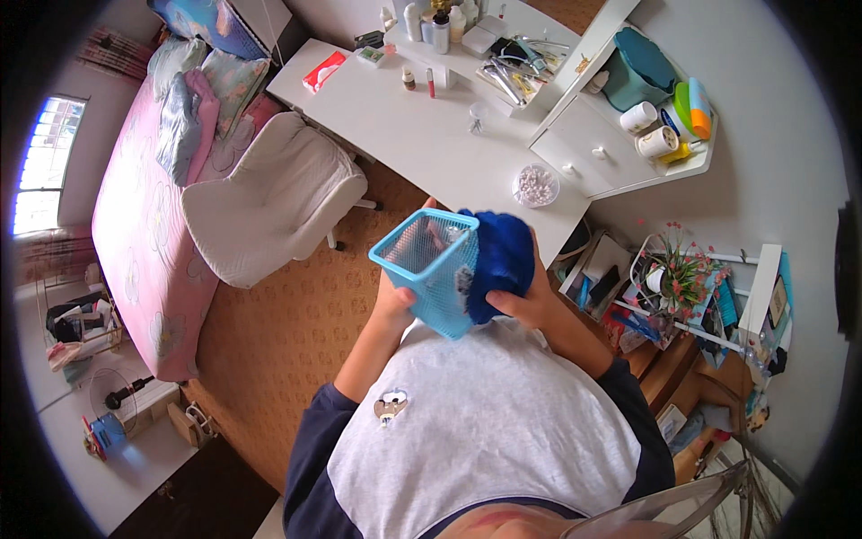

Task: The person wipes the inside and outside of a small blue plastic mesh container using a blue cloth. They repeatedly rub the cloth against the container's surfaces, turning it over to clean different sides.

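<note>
In front of my chest I hold a light blue mesh basket (431, 292), its open top tilted up and toward the left. My left hand (395, 300) is closed round its left side, with the thumb on the near wall and fingers showing through the mesh behind. A dark blue cloth (505, 262) lies bunched against the basket's right side. My right hand (528, 304) grips this cloth, thumb in front, and presses it to the mesh; most of its fingers are hidden behind. Nothing shows inside the basket but the mesh walls.
Ahead stands a white desk (377, 99) with bottles, a tray of tools (516, 81) and a round tub of cotton swabs (536, 186). A white chair (269, 202) is at the left, beside a pink bed (148, 234). To the right are a drawer cabinet (584, 144) and a cluttered rack (709, 337).
</note>
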Demonstrator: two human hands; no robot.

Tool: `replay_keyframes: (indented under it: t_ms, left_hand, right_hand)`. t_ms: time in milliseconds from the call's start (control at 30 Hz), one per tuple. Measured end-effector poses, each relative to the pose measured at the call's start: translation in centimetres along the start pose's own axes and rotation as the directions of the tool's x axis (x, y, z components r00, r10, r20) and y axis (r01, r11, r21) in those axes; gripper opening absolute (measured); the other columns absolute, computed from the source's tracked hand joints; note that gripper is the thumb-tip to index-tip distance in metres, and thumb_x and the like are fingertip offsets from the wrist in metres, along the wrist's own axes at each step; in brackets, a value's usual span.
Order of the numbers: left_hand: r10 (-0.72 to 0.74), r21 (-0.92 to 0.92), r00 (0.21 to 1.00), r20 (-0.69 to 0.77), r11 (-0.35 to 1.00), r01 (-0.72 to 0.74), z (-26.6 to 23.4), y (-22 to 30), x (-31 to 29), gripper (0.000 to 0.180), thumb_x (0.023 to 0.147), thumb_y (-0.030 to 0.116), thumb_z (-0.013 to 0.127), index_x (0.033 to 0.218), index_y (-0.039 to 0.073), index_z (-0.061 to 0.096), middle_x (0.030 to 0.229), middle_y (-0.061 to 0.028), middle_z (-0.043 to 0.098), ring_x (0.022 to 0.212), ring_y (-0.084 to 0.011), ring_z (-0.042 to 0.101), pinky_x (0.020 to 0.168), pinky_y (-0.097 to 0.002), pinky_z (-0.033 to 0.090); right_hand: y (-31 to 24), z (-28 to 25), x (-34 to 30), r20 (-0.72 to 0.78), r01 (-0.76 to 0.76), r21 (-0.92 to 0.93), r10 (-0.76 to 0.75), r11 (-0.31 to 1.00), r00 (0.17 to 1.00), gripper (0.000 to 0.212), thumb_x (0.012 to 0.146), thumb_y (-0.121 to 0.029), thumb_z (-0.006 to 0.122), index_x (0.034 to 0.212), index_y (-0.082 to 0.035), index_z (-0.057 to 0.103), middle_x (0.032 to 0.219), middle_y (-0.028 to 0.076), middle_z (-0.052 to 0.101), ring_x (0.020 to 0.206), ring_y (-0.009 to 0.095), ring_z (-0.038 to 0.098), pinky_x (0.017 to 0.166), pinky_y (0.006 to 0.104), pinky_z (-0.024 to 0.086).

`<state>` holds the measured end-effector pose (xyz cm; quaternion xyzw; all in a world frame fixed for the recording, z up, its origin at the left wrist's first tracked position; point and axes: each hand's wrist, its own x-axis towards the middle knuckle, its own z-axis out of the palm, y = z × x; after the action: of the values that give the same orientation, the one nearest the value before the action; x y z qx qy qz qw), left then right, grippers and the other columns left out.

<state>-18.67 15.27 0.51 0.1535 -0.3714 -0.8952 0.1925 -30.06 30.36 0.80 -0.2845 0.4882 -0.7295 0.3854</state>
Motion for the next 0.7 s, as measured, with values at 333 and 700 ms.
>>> replay_keyframes:
  t_ms: [333, 700]
  left_hand:
    - [0.130, 0.837, 0.893, 0.430, 0.312, -0.448, 3.0, 5.8, -2.5, 0.107, 0.071, 0.071, 0.060, 0.140, -0.006, 0.034, 0.139, -0.0244, 0.034, 0.130, -0.0425, 0.032, 0.103, -0.0543, 0.030]
    - [0.536, 0.556, 0.575, 0.618, 0.219, -0.802, 7.3, 10.3, -4.6, 0.051, 0.086, 0.040, 0.064, 0.114, -0.002, 0.061, 0.116, -0.0194, 0.057, 0.110, -0.0374, 0.055, 0.090, -0.0457, 0.046]
  right_hand:
    - [3.1, -0.1, 0.3, 0.155, -0.331, 0.460, 0.293, 0.824, 0.944, 0.099, 0.052, -0.024, 0.091, 0.135, -0.001, 0.041, 0.129, 0.010, 0.053, 0.120, 0.021, 0.050, 0.104, 0.0363, 0.037]
    - [1.7, 1.8, -2.3, 0.324, -0.341, 0.196, 0.267, 0.919, 0.907, 0.097, 0.054, -0.021, 0.090, 0.135, -0.002, 0.041, 0.130, 0.010, 0.052, 0.120, 0.021, 0.049, 0.104, 0.0366, 0.037]
